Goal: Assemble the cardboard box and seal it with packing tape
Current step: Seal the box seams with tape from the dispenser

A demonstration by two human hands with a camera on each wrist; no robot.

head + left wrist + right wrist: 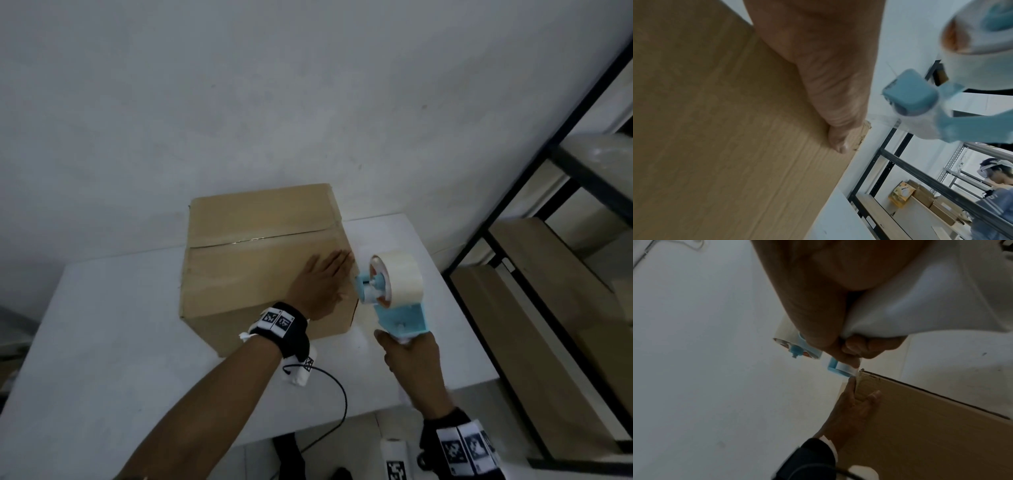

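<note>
In the head view, the right hand (409, 356) is nearest the camera; it is gripping the handle of the blue dispenser (394, 298), whose tape roll (399, 277) is standing just beside the right edge of the box (260, 260). The left hand (322, 284) is lying flat on the box top, fingers straight, near that same edge. The box is sitting closed on the white table (102, 342), and a shiny strip of tape is already running along the middle seam.

In the left wrist view, the fingers (838, 142) are pressing the cardboard at a worn corner, and the dispenser roller is hanging just off the edge.

In the right wrist view, the roller is almost touching that corner.

I judge the box is assembled and the top seam is taped; the side edge seems to be left to do.
</note>
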